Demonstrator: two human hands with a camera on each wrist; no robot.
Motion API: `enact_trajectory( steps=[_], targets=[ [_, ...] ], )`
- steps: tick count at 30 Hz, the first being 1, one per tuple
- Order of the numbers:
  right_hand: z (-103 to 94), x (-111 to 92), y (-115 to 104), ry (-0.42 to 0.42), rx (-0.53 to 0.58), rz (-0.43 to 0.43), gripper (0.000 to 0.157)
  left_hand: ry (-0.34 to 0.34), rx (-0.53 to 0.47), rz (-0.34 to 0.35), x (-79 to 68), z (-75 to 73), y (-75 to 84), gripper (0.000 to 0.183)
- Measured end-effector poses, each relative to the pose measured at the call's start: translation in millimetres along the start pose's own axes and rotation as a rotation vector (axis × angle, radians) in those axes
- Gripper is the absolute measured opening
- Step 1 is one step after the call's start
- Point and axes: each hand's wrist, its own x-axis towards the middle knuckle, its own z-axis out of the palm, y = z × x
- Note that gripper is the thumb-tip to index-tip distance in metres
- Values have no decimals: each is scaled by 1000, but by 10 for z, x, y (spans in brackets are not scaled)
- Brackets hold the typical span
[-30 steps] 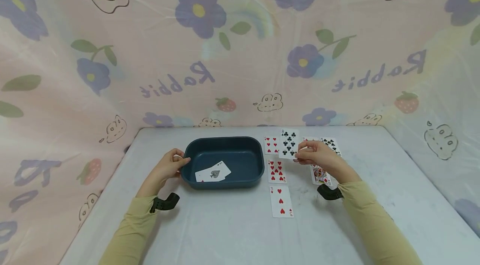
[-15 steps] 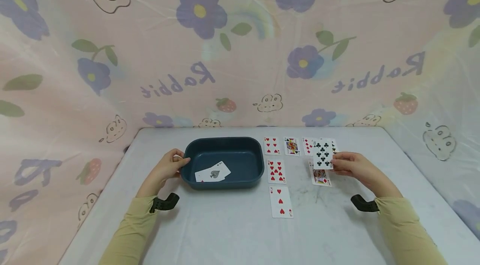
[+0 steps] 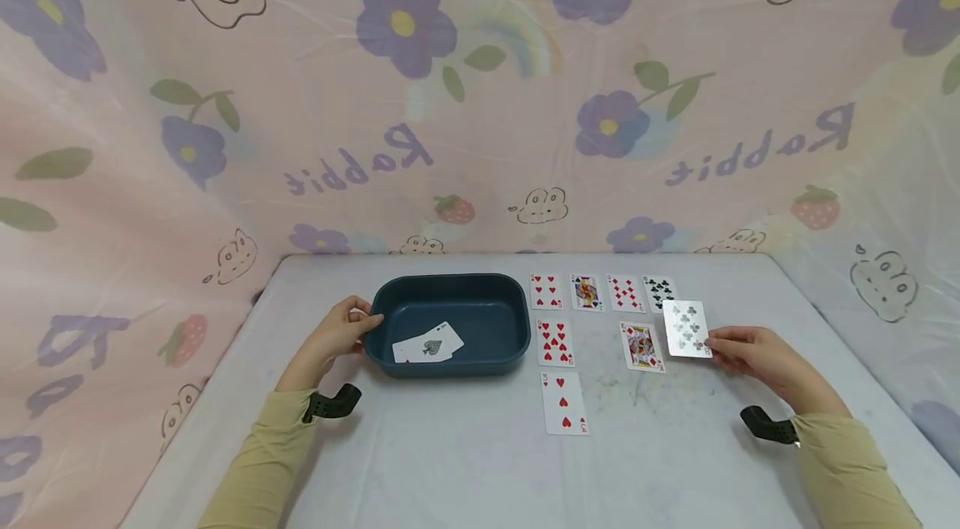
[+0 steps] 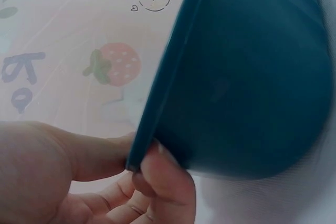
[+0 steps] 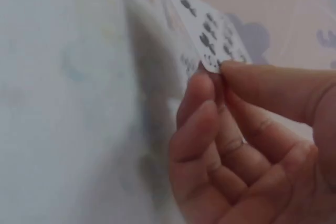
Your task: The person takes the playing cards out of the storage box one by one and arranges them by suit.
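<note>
My left hand [image 3: 335, 337] pinches the left rim of a dark blue rectangular tray [image 3: 517, 346]; the left wrist view shows thumb and fingers on both sides of its rim [image 4: 157, 93]. Inside the tray lie two overlapping playing cards, an ace of spades [image 3: 431, 348] on top. At the right, my right hand [image 3: 765, 356] pinches the eight of clubs [image 3: 684, 329] by its lower right corner, face up and catching the light. This playing card [image 5: 210, 30] tilts in the right wrist view. Just left of it, the king of diamonds [image 3: 642, 346] lies on the table.
Along the back, right of the tray, lie a six of hearts [image 3: 546, 292], a jack [image 3: 587, 293], a diamonds card [image 3: 626, 293] and a clubs card [image 3: 658, 291]. A nine of hearts [image 3: 555, 342] and three of hearts [image 3: 564, 404] lie nearer. Patterned cloth [image 3: 480, 137] hangs behind the table.
My right hand has carried the eight of clubs rightward and nearer, past the back row and the king, uncovering the jack and the cards beside it. My left hand stays at the tray.
</note>
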Motion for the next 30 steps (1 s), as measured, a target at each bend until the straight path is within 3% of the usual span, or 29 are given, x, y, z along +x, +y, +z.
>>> enact_trajectory(
  steps=[8, 22, 30],
  targets=[
    [-30, -10, 130, 0, -57, 57, 41, -1, -7, -16, -27, 16, 9, 22],
    [-15, -23, 16, 39, -189, 138, 29, 12, -2, -10, -28, 13, 22, 23],
    [9, -65, -24, 38, -211, 135, 29, 11, -1, -2, -34, 10, 28, 24]
  ],
)
